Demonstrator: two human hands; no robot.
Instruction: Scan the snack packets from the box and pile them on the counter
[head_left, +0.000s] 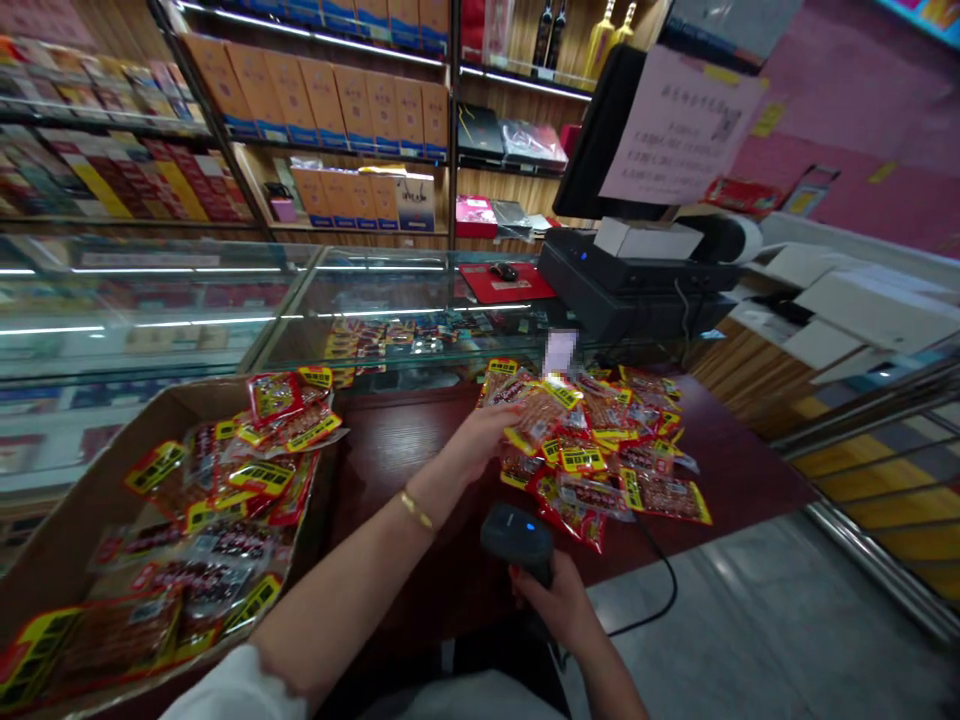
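Observation:
My left hand [489,435], with a gold bracelet [416,508] on its wrist, has its fingers closed on the near left edge of a snack packet [538,412]. That packet lies on or just above a heap of red and yellow snack packets [600,455] on the dark wooden tabletop [382,430]. Wrapped round the handle of a black barcode scanner [517,540] is my right hand [559,600]. The scanner's head shows a blue light and is below my left hand, near the heap. A cable [667,590] loops to its right.
An open cardboard box [82,505] of similar packets stands at the left. Behind the tabletop are a glass counter [300,300], a mouse [504,271] on a red mat, and a black monitor [600,130]. Metal rails [885,520] run along the right.

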